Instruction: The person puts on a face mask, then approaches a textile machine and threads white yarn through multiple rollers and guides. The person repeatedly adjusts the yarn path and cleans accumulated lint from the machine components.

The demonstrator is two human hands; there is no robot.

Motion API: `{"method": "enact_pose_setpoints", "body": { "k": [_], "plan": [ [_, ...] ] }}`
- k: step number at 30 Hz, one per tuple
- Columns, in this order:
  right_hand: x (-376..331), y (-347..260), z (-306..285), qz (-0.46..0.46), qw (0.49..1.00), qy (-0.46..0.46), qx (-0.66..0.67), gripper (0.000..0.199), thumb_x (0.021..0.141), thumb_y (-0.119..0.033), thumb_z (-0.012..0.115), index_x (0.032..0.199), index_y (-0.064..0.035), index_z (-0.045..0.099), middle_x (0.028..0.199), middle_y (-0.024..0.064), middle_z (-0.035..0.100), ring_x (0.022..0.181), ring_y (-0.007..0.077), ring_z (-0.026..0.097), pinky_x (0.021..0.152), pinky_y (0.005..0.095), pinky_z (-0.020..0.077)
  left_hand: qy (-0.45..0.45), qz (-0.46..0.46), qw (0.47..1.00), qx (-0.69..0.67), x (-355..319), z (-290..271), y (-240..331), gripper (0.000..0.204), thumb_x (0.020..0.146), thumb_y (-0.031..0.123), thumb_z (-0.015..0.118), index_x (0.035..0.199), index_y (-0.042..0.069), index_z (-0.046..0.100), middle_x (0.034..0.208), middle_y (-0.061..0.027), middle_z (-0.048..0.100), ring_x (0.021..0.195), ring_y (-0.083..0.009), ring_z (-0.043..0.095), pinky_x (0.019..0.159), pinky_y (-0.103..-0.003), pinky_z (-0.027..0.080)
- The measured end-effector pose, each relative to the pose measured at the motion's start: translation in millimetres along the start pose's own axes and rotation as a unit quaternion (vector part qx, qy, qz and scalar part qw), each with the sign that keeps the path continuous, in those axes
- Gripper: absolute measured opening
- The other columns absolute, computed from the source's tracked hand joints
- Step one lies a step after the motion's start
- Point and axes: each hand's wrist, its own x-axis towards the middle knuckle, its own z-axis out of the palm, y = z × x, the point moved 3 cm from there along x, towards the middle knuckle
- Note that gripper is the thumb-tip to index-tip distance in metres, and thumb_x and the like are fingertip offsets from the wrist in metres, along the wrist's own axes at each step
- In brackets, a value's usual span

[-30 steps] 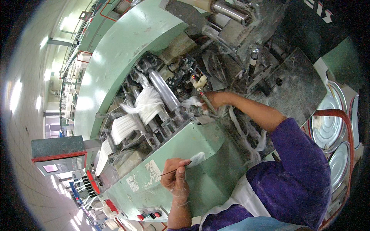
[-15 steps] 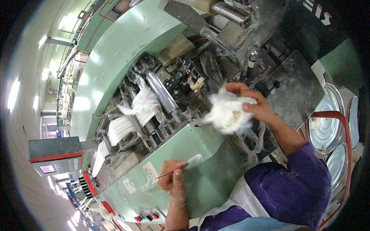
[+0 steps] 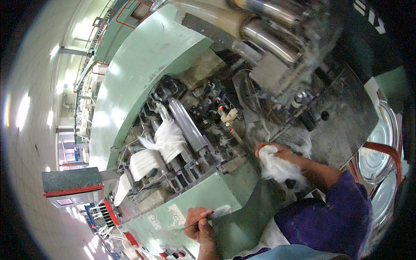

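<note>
White cotton fibre fills the head view: the right hand (image 3: 277, 152) is closed around a loose wad of fibre (image 3: 279, 168), held just above the pale green machine housing (image 3: 208, 197). The left hand (image 3: 197, 223), lower and nearer the body, pinches a thin hooked tool (image 3: 212, 214) with a small tuft of lint at its tip, resting against the housing's front face. Up and to the left of the right hand lie the drafting rollers (image 3: 186, 123), with flat white slivers (image 3: 167, 141) running between them. Beyond the right hand sits a grey metal plate (image 3: 342, 117), and to its right round metal cans (image 3: 381, 147).

The risk I judge here is the wad's trailing strands drifting back onto the rollers, since the right hand holds it close beside them. The purple sleeve (image 3: 333, 216) hangs loose near the mechanism too, and could catch.
</note>
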Motion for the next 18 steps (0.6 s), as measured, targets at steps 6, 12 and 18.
{"method": "enact_pose_setpoints", "body": {
  "k": [6,12,18],
  "plan": [
    [14,-2,4,0.006,0.995,-0.039,-0.091,0.026,0.079,-0.012,0.065,0.103,-0.0056,0.057,0.098,0.0016,0.059,0.09,0.0096,0.054,0.079,0.0244,0.0442,0.018,-0.005,1.0,0.002,-2,-4,-3,0.03,0.089,0.031,0.059,0.081,0.002,0.061,0.069,-0.0102,0.061,0.065,-0.0188,0.052,0.058,-0.03,0.042],
    [-50,1,55,0.044,0.915,-0.069,-0.396,0.029,0.073,-0.015,0.074,0.098,-0.0072,0.059,0.097,0.0015,0.061,0.089,0.0112,0.055,0.081,0.0276,0.0441,-0.013,0.012,1.0,-0.015,-3,-10,-5,0.017,0.088,0.015,0.058,0.084,-0.001,0.061,0.075,-0.0103,0.062,0.068,-0.0158,0.054,0.062,-0.027,0.044],
    [-137,34,77,0.029,0.81,-0.001,-0.585,0.031,0.074,-0.015,0.071,0.102,-0.011,0.059,0.1,0.0051,0.063,0.095,0.0181,0.059,0.084,0.0316,0.0454,-0.044,-0.047,0.997,-0.053,-7,-7,1,0.016,0.091,0.012,0.057,0.092,-0.002,0.064,0.082,-0.0068,0.064,0.074,-0.0099,0.056,0.07,-0.023,0.044]
  ]
}}
